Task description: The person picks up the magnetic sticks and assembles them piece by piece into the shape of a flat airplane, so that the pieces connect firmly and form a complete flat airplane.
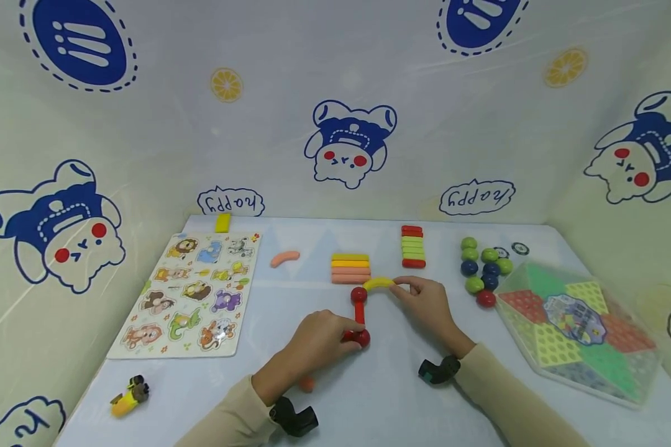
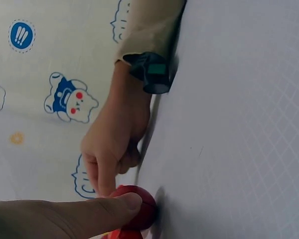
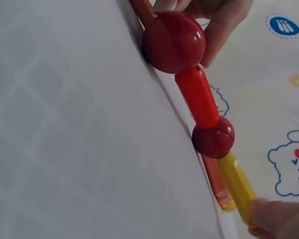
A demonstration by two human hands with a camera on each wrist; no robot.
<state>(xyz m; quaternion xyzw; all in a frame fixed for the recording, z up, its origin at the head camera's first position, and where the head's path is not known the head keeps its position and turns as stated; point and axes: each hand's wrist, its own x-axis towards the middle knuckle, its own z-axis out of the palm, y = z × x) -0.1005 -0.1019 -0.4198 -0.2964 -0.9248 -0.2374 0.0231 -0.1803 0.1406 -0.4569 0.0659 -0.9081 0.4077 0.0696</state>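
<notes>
Two glossy red balls, a far ball (image 1: 359,295) and a near ball (image 1: 361,338), are joined by a straight red stick (image 3: 197,97). My left hand (image 1: 323,338) grips the near ball, its thumb (image 2: 97,214) pressed on the ball's side. Part of another red piece shows between those fingers, mostly hidden. From the far ball a curved yellow stick (image 1: 378,283) runs to the right. My right hand (image 1: 429,305) pinches the free end of this yellow stick between thumb and finger. In the right wrist view, the yellow stick (image 3: 236,184) meets the far ball.
Yellow and pink sticks (image 1: 350,268) lie just beyond; red and green sticks (image 1: 413,246) are farther back. Green, blue and red balls (image 1: 486,299) sit beside a clear lidded box (image 1: 581,335). An animal puzzle board (image 1: 187,295) and a small toy (image 1: 128,397) are at left.
</notes>
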